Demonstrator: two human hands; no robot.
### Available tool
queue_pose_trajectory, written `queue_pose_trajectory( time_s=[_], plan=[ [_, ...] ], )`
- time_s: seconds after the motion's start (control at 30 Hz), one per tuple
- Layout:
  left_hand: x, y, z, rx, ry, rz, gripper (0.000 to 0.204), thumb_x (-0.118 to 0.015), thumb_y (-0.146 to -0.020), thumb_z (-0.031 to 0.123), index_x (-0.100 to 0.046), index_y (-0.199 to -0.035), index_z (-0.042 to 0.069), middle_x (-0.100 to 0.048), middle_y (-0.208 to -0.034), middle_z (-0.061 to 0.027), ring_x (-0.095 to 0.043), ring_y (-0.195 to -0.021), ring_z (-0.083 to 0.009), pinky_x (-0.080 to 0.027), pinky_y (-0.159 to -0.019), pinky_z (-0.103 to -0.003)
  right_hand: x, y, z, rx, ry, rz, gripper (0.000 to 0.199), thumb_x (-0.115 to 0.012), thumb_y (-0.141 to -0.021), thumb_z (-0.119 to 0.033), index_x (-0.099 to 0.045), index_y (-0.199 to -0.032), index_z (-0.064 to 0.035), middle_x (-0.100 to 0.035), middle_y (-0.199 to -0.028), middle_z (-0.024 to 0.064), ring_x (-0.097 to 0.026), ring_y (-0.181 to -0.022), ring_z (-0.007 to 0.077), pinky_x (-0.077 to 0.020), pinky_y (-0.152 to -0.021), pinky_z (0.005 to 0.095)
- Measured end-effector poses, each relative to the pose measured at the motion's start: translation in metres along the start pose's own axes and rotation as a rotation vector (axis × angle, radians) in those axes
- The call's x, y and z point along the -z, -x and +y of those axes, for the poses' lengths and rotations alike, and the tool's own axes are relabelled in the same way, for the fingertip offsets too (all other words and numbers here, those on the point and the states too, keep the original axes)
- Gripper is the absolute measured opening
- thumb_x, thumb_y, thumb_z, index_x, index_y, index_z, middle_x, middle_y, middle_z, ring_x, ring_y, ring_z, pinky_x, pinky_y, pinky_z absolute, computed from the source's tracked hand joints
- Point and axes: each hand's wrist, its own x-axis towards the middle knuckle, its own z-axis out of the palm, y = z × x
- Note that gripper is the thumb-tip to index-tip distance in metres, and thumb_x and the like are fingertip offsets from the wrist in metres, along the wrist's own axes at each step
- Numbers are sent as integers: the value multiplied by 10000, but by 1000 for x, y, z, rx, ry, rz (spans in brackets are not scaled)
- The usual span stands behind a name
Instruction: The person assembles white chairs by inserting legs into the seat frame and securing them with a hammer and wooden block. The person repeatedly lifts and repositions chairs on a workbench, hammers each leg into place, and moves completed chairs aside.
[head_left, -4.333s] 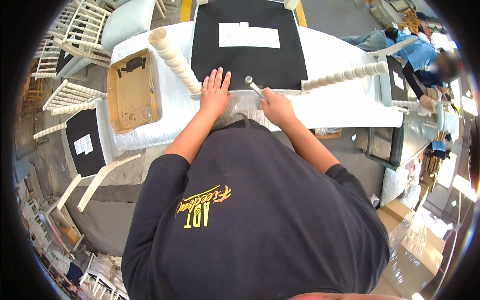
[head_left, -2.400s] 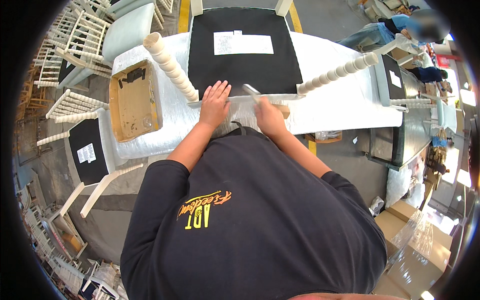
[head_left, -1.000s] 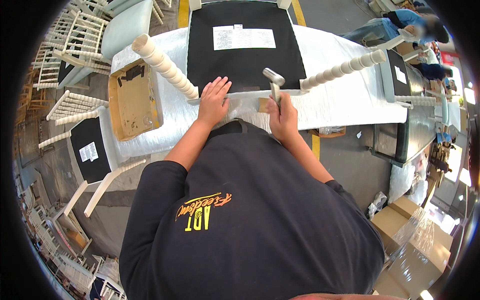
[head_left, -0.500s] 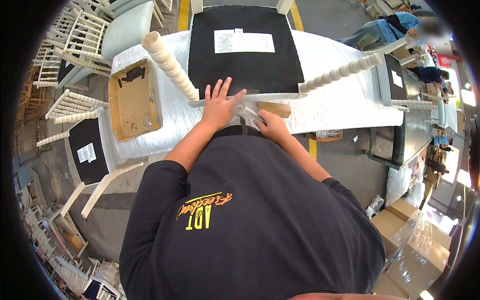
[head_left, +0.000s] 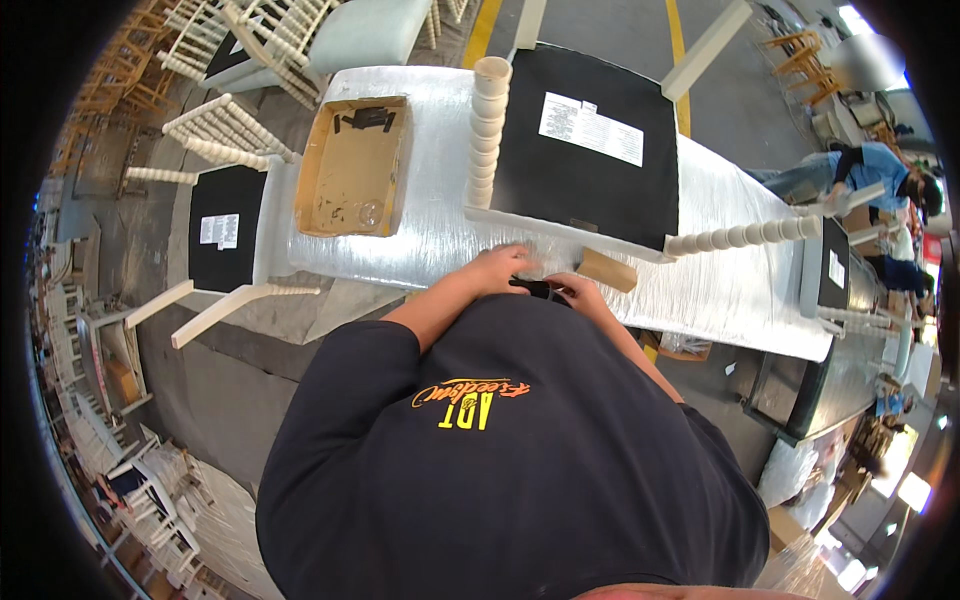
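Observation:
Both hands are close together in front of my waist, at the near edge of the wrapped table. My left hand (head_left: pixel 502 266) is bent over a small black piece (head_left: pixel 532 288), its fingers partly blurred. On the other side of that piece, my right hand (head_left: pixel 580 292) has its fingers pressed together; what they hold is hidden. Beyond the hands an upturned chair (head_left: pixel 590 190) lies seat-down, its black underside with a white label facing up and turned cream legs pointing upward. A brown block (head_left: pixel 608 270) rests between the chair and my right hand.
A shallow open cardboard box (head_left: pixel 352 195) holding black pieces sits on the table's (head_left: pixel 440 140) left part. Another upturned chair (head_left: pixel 228 225) stands left of it, and one more (head_left: pixel 832 265) at the right. A co-worker (head_left: pixel 870 175) in blue is at the far right.
My left hand has come off the chair's front edge and drawn back toward my waist. The pale tool at my right hand no longer shows. My view has turned, shifting the scene rightward.

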Motion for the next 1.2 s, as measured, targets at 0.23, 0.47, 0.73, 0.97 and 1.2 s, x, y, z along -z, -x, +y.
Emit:
queue_pose_trajectory(
  time_s=[0.23,0.47,0.73,0.97,1.2],
  plan=[
    [-18,16,-35,371,84,-295,250,-792,-834,257,-787,-1022,93,-703,-1169,-194,-666,-1076,-391,-539,-941,-494,28,20,37,-69,637,400,505,-736,-885,-189,-638,-1355,-32,-646,-1375,197,-593,-1297,380,-486,-1077,463],
    [-15,68,-58,282,144,-179,267,-795,-789,255,-760,-962,55,-683,-1098,-197,-650,-1065,-404,-537,-902,-471,37,12,53,-429,847,320,713,-782,-844,-193,-475,-1488,-176,-471,-1530,124,-399,-1467,370,-389,-1110,601],
    [-17,35,-60,242,-287,-383,249,-686,-842,117,-789,-1063,69,-756,-1066,-184,-721,-1022,-408,-584,-879,-481,33,-13,24,-733,816,248,622,-824,-804,-390,-611,-1319,-115,-604,-1346,167,-578,-1301,397,-449,-1044,613],
    [7,33,-49,509,-216,-359,313,-658,-879,260,-758,-1101,63,-726,-1193,-173,-713,-1109,-370,-583,-888,-514,-2,5,26,-493,608,217,663,-894,-736,-363,-632,-1282,-92,-625,-1260,256,-649,-1150,471,-554,-962,541],
    [47,97,-67,996,-45,-43,420,-683,-862,371,-752,-1149,73,-707,-1204,-190,-703,-1108,-392,-567,-936,-493,-43,-50,-10,-217,602,-74,642,-848,-791,-407,-621,-1256,-25,-660,-1164,293,-672,-1068,485,-556,-931,520]
  ],
)
